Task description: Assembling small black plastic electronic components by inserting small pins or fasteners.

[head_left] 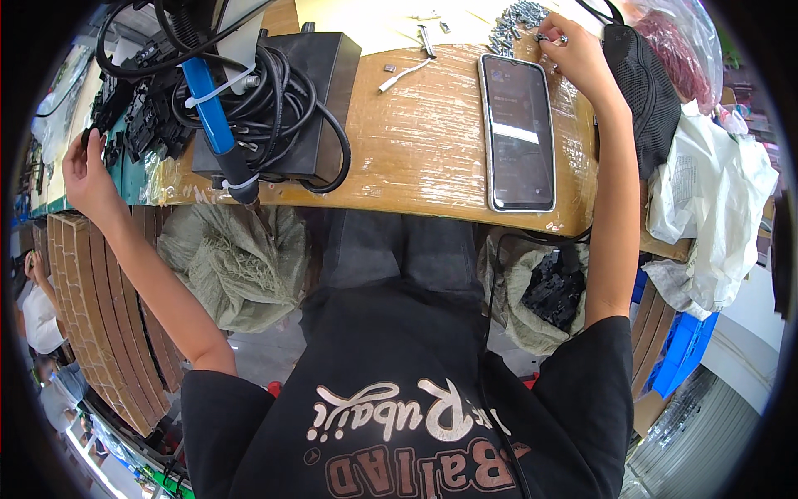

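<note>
At the far left of the bench, my left hand [90, 176] is closed, its fingertips pinching a small black plastic part [93, 135]. Beside it lies a heap of black plastic parts [154, 129]. My right hand [575, 60] is at the far right of the bench, thumb and fingers closed on a small grey metal piece [545, 37]. Just left of these fingers a pile of similar small grey metal pieces [514, 32] rests partly on yellow paper [374, 21]. A phone [519, 133] lies below my right hand, its screen dark.
A blue-handled tool [209, 104] hangs tip down before a black box [337, 75] with coiled black cable [287, 108]. A white connector lead [403, 76] lies mid-bench. A black mesh bag [638, 91] and white plastic bag [706, 191] stand right. Woven sacks [237, 258] sit below.
</note>
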`<action>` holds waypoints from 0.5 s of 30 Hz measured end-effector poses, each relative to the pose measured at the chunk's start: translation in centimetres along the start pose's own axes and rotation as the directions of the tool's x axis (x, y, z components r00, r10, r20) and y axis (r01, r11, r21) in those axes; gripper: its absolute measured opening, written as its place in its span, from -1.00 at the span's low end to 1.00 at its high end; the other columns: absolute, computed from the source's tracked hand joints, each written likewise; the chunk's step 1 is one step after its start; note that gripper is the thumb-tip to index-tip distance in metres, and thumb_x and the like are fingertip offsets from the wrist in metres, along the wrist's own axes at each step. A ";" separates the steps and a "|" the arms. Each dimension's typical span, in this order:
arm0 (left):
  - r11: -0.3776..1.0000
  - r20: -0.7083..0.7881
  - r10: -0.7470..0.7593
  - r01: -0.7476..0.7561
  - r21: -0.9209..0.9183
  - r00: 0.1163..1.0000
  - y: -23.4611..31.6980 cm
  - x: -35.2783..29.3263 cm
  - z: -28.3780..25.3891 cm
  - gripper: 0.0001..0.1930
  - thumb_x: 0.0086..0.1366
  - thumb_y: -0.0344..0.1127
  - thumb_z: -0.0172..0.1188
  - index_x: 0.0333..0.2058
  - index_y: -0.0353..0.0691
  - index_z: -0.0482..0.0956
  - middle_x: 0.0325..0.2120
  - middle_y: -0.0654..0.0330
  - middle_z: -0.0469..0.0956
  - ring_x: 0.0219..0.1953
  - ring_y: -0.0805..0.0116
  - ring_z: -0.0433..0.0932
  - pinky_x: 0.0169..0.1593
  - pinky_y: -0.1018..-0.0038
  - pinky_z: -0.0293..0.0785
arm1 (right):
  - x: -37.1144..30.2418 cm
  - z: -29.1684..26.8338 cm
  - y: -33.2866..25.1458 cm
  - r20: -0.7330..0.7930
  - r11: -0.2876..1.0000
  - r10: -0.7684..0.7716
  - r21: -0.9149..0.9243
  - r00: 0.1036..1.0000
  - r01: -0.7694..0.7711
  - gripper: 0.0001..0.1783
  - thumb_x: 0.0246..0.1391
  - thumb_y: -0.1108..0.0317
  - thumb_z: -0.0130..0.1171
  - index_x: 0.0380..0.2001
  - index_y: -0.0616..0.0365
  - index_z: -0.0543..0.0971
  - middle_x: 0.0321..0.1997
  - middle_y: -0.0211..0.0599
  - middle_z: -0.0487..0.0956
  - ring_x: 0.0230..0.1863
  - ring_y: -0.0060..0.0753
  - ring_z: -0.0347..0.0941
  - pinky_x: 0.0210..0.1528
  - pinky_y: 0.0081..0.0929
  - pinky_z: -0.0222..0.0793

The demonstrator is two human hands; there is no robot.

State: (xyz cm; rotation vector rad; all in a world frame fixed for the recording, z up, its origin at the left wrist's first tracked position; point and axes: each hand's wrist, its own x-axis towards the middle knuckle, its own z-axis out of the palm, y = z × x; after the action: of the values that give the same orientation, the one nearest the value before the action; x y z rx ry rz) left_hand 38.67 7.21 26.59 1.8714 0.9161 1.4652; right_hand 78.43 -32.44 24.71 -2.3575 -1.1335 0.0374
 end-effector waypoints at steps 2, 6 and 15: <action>0.998 0.008 -0.025 0.026 -0.055 1.000 -0.6 0.3 -0.4 -0.74 0.10 -0.50 0.14 -0.21 -0.44 0.40 -0.27 0.06 0.47 -0.20 0.34 0.48 -0.10 0.53 0.41 | 0.2 0.0 0.3 -0.020 0.995 -0.077 -0.072 0.997 0.075 -0.81 -0.08 0.44 0.05 -0.31 0.19 0.43 -0.50 -0.37 0.45 -0.60 -0.61 0.37 -0.54 -0.61 0.36; 0.991 -0.039 -0.056 0.050 -0.121 0.998 -0.1 0.2 -0.3 -0.74 0.11 -0.52 0.13 -0.20 -0.43 0.40 -0.22 0.06 0.46 -0.17 0.35 0.46 -0.03 0.55 0.35 | -0.1 0.0 0.3 -0.010 0.998 0.066 -0.012 0.998 -0.066 -0.80 -0.10 0.45 0.04 -0.31 0.19 0.46 -0.50 -0.36 0.46 -0.60 -0.60 0.38 -0.53 -0.60 0.36; 0.978 0.029 0.200 -0.197 -0.066 0.979 2.3 2.2 1.3 -0.68 0.08 -0.46 0.20 -0.18 -0.40 0.39 -0.17 0.09 0.45 -0.11 0.40 0.42 -0.01 0.54 0.30 | -0.8 -0.3 -1.1 -0.090 0.987 0.155 0.052 0.984 -0.150 -0.85 -0.06 0.41 0.06 -0.37 0.21 0.47 -0.53 -0.35 0.47 -0.59 -0.62 0.41 -0.54 -0.62 0.39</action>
State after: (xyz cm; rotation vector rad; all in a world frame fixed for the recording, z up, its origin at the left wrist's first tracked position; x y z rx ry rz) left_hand 40.67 7.58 29.33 1.9816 0.6736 1.5527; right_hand 77.23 -32.60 25.31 -2.3747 -0.8971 0.0061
